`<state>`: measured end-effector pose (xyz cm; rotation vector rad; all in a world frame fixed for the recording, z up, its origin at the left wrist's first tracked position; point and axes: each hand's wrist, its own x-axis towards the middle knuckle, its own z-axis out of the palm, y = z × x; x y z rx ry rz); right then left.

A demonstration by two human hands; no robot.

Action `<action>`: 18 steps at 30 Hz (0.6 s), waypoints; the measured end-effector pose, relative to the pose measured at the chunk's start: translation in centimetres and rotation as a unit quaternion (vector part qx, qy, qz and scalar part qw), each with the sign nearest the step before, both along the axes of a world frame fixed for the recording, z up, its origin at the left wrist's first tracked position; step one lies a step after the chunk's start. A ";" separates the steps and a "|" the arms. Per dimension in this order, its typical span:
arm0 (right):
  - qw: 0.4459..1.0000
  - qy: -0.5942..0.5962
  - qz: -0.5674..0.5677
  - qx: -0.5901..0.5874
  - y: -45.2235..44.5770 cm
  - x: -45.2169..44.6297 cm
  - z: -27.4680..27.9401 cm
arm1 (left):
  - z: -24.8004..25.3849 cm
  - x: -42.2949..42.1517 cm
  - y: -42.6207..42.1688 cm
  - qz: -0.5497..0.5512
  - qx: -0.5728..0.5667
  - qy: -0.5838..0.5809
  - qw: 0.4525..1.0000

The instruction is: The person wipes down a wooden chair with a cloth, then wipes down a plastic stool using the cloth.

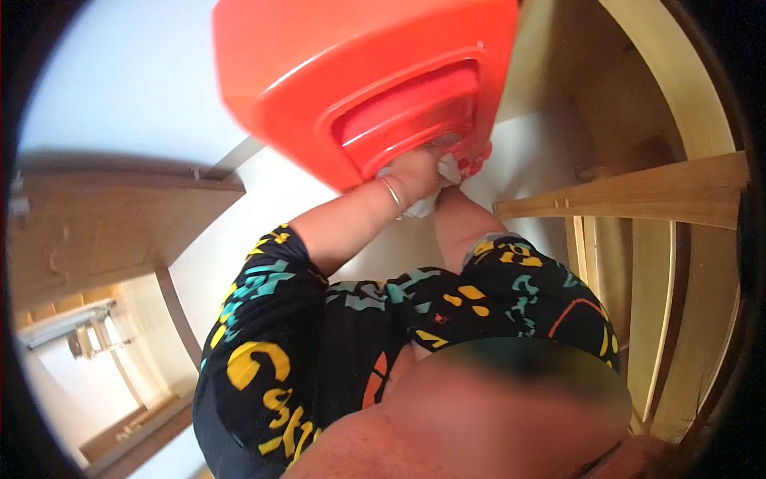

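Note:
A large red plastic piece (291,96) with a recessed panel fills the top middle of the head view. At its lower edge is my left hand (417,169), closed around a crumpled white cloth (424,207), with a bangle on the wrist. The fingers of this hand are partly hidden. My right forearm reaches up to the same cloth. My right hand (449,194) shows only near the wrist, and the cloth and my left hand cover its fingers. A small rounded red part (479,160) sticks out beside the hands.
Wooden slats and a rail (638,199) stand on the right. To the left is a brown wooden panel (112,227), with a bright opening (88,359) below it. A pale surface (263,184) lies behind my arms.

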<state>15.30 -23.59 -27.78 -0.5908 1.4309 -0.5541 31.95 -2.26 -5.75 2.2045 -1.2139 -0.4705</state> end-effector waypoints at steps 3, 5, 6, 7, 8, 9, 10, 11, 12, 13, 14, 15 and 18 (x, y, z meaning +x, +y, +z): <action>0.999 -0.019 0.042 -0.028 0.7 3.6 2.6 | -0.7 -1.6 2.0 0.025 -0.096 -0.064 0.993; 0.995 -0.036 0.078 -0.049 0.8 6.3 3.5 | 0.6 -3.4 4.6 0.015 -0.197 0.059 0.979; 0.993 -0.038 0.093 -0.056 1.5 7.2 3.9 | 1.5 -3.7 5.9 0.037 -0.204 0.056 0.977; 0.992 -0.037 0.107 -0.062 2.4 7.7 4.2 | 2.8 -4.0 7.3 0.111 -0.225 0.142 0.958; 0.990 -0.036 0.119 -0.067 3.3 7.9 4.2 | 3.9 -4.3 8.7 0.182 -0.246 0.226 0.925; 0.988 -0.036 0.129 -0.074 4.0 8.1 4.3 | 4.7 -4.4 10.2 0.198 -0.254 0.227 0.919; 0.986 -0.037 0.137 -0.082 4.5 8.3 4.8 | 5.4 -4.2 11.7 0.213 -0.326 0.258 0.884; 0.985 -0.045 0.142 -0.092 4.6 8.8 5.0 | 6.2 -4.0 13.2 0.222 -0.397 0.282 0.845; 0.983 -0.050 0.143 -0.102 5.1 9.5 5.0 | 7.4 -3.5 15.2 0.198 -0.436 0.255 0.840; 0.979 0.071 0.135 -0.136 6.6 9.6 11.4 | 7.7 -2.9 16.8 0.200 -0.444 0.253 0.836; 0.959 0.189 0.123 -0.171 8.7 9.6 18.8 | 7.8 -1.9 18.1 0.233 -0.467 0.245 0.817; 0.941 0.158 0.116 -0.276 7.6 9.7 19.4 | 7.9 -0.7 19.4 0.264 -0.490 0.234 0.797; 0.925 -0.006 0.107 -0.365 5.1 10.0 23.0 | 7.6 1.8 22.4 0.227 -0.564 0.512 0.607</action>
